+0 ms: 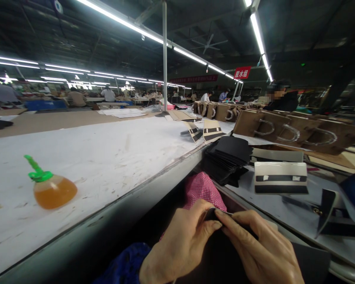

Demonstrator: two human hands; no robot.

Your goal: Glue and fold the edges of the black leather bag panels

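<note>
Low in front of me, my left hand [182,240] pinches the edge of a black leather-like piece [217,256] between thumb and forefinger. My right hand [263,244] is closed on the same edge, its fingertips almost touching the left thumb. Much of the piece is hidden beneath both hands. Beyond the hands shows red-and-white checked cloth [202,189]. To the right of it lies a stack of black pieces [227,157]. A cream panel with black strips [281,178] stands farther right, near another black-and-cream piece [333,213].
On the white-covered table [106,150] to the left stands a bottle of amber liquid [55,191] with a green spout. Two folded cream panels [212,130] sit at its far edge. Brown bag-like pieces with wrapped handles [286,128] line the right. A person in dark clothing [284,98] is behind them.
</note>
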